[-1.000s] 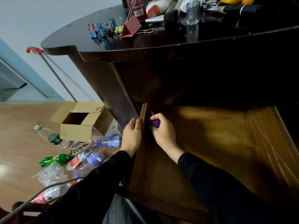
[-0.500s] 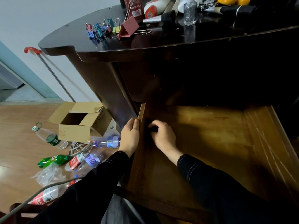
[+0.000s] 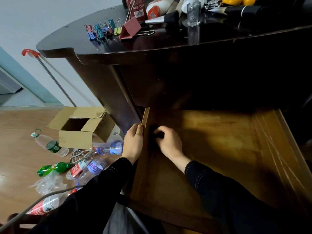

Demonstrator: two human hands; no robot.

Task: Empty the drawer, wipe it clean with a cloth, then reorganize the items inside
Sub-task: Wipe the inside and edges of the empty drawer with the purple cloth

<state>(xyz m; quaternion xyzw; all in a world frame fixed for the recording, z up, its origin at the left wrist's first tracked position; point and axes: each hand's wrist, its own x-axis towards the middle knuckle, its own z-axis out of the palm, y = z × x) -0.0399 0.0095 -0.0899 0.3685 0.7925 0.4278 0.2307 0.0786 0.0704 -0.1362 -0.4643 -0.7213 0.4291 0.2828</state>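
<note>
The wooden drawer [image 3: 263, 149] is pulled out under the dark desk, and its bottom is bare. My right hand [image 3: 170, 142] is inside at the far left corner, fingers curled round a small dark cloth [image 3: 156, 132] pressed against the left wall. My left hand [image 3: 134, 142] grips the top edge of the drawer's left wall [image 3: 145, 115]. On the desk top [image 3: 70, 38] lie the taken-out items: coloured binder clips [image 3: 101, 31], a large red binder clip [image 3: 130, 29], a white bottle [image 3: 158, 5], a brush [image 3: 162, 19] and a small glass bottle [image 3: 193, 12].
An open cardboard box [image 3: 79, 127] sits on the wooden floor left of the desk. Several plastic bottles [image 3: 50, 146] and a green bottle [image 3: 54, 168] lie around it. A metal pole with a red handle [image 3: 47, 71] leans on the wall.
My right hand with the cloth slid slightly toward me along the drawer's left wall, and the cloth now looks dark in shadow. My left hand has kept its grip.
</note>
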